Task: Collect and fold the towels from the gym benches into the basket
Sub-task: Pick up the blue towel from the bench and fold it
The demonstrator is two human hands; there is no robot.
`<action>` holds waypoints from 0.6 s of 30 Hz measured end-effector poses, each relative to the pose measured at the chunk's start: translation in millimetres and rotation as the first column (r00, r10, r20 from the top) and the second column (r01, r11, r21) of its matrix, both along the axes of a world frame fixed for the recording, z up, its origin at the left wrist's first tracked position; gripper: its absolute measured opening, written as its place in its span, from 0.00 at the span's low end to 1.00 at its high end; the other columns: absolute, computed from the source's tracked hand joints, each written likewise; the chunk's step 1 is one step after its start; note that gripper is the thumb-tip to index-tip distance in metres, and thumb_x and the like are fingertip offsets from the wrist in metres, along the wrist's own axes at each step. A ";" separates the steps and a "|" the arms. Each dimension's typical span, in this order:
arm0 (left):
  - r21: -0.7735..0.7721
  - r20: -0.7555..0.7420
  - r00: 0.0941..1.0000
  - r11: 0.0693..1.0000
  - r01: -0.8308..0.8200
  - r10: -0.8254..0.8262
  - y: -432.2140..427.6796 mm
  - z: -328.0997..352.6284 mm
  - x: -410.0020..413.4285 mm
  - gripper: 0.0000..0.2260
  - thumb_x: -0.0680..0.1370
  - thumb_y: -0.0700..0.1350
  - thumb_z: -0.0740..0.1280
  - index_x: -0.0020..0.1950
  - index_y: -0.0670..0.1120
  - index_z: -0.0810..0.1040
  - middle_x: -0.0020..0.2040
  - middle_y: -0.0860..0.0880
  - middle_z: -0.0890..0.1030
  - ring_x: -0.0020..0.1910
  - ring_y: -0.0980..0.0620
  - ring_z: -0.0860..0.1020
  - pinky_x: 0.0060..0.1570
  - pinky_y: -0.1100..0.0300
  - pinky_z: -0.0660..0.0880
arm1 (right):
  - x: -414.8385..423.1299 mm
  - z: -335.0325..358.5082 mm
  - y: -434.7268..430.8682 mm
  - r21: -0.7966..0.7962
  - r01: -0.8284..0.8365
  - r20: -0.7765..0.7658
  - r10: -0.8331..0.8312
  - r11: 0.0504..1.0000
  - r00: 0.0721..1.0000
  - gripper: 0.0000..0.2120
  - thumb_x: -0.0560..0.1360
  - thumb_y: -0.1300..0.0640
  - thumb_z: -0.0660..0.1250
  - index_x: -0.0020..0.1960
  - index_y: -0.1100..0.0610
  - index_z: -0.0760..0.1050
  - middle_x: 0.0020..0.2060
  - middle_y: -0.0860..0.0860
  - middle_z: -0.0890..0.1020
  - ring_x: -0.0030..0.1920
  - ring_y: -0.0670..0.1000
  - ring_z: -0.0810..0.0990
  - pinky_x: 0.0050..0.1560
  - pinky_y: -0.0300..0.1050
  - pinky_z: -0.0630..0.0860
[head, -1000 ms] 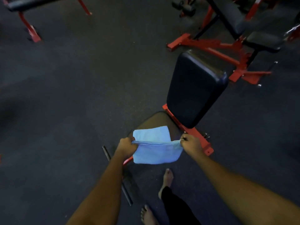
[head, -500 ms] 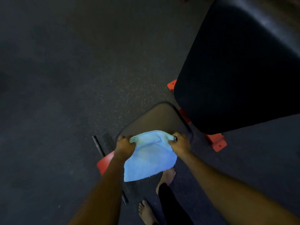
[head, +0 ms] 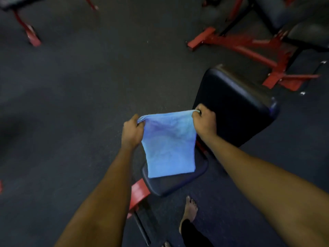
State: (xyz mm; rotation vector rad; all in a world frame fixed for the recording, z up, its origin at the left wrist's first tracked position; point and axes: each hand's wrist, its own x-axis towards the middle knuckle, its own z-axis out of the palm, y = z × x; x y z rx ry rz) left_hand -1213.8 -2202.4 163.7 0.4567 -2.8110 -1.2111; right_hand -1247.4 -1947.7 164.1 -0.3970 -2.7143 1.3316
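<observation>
Matt blue cloth towel (head: 169, 145); glossy black padded bench (head: 236, 107); speckled rubbery floor (head: 80, 86).

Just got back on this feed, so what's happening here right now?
A person is holding a light blue towel up by its top corners, the left hand pinching one and the right hand the other. It hangs stretched between them, over the black seat pad of a red-framed gym bench. The basket is not in view.

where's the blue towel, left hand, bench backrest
blue towel (head: 169, 148), head view, middle of the hanging cloth
left hand (head: 132, 133), head view, back of hand
bench backrest (head: 235, 107), head view, pad centre
</observation>
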 end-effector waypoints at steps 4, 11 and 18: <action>0.002 -0.183 0.982 0.999 0.041 -0.040 -4.8 88.0 10.0 0.10 0.74 0.42 0.63 0.34 0.47 0.65 0.29 0.52 0.71 0.31 0.45 0.71 0.33 0.57 0.63 | 14.2 90.2 0.8 0.046 0.048 -0.173 -0.039 0.998 0.984 0.07 0.68 0.53 0.61 0.43 0.55 0.71 0.34 0.54 0.80 0.39 0.60 0.79 0.41 0.52 0.78; -0.010 -0.255 0.962 0.995 0.098 -0.097 -7.5 135.9 56.4 0.11 0.73 0.43 0.66 0.33 0.48 0.67 0.29 0.52 0.72 0.30 0.51 0.69 0.31 0.56 0.65 | 77.7 133.7 9.5 0.122 0.065 -0.256 -0.032 0.990 0.966 0.04 0.69 0.53 0.62 0.43 0.53 0.71 0.35 0.52 0.80 0.39 0.58 0.79 0.41 0.49 0.76; -0.016 0.017 0.984 0.984 0.178 -0.178 -0.8 41.5 133.4 0.10 0.67 0.49 0.63 0.31 0.45 0.72 0.34 0.39 0.80 0.38 0.39 0.78 0.36 0.51 0.71 | 163.7 32.7 32.4 0.235 -0.032 -0.041 0.043 0.971 0.998 0.10 0.66 0.51 0.62 0.42 0.55 0.75 0.33 0.54 0.80 0.37 0.58 0.78 0.34 0.46 0.73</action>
